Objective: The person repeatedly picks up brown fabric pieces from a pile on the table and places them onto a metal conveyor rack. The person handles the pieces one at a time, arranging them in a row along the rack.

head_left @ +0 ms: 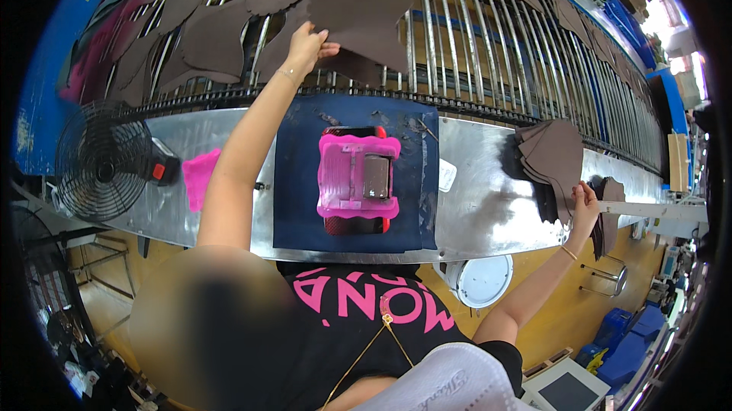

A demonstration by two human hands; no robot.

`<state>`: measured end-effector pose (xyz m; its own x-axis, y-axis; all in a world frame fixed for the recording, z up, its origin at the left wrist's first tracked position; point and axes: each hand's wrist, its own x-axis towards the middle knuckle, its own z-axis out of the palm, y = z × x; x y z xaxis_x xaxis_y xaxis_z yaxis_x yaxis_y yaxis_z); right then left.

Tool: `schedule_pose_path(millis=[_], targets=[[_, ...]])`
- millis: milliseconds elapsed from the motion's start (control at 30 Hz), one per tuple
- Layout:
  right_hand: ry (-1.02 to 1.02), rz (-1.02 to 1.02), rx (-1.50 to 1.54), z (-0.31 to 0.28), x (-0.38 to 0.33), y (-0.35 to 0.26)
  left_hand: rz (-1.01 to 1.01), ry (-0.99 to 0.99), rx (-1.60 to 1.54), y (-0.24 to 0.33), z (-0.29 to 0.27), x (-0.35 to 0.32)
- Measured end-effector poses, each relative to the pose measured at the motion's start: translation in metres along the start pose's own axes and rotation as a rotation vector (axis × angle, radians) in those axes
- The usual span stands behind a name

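Observation:
Up over the roller conveyor (438, 30), my left hand (307, 46) is closed, pinching the lower edge of a flat, dark brown cut sheet piece (358, 18). More brown pieces lie under and beside it on the rods. Out to the right, my right hand (584, 205) is closed on the near edge of a fanned stack of brown cut pieces (557, 152) on the metal table (473, 213). How many pieces its fingers grip is hidden. Between my arms, a pink wavy-edged frame (339, 174) with a dark shiny block (377, 176) in it sits on a dark blue mat (297, 220).
A black wire fan (105, 163) stands at the table's left end, beside a pink sheet (200, 178). A white card (447, 176) lies right of the mat. Another brown stack (606, 220) hangs near a pale bar (652, 210). A white-lidded bucket (486, 280) stands below the table edge.

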<state>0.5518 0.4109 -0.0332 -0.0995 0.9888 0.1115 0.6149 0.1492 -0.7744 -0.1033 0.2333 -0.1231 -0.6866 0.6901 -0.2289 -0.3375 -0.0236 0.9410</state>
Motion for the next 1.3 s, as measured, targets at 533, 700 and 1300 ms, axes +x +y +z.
schedule_pose_path(millis=[533, 700, 1300], targets=[[0.201, 0.287, -0.776, 0.007, 0.033, 0.085, 0.015, -0.076, 0.489, 0.042, -0.034, -0.073], [0.134, 0.460, -0.860, 0.015, 0.031, 0.044, 0.008, -0.096, 0.498, 0.065, -0.035, -0.124], [0.134, -0.027, -0.998, 0.014, 0.001, -0.086, 0.209, -0.171, 0.457, 0.102, -0.015, -0.192]])
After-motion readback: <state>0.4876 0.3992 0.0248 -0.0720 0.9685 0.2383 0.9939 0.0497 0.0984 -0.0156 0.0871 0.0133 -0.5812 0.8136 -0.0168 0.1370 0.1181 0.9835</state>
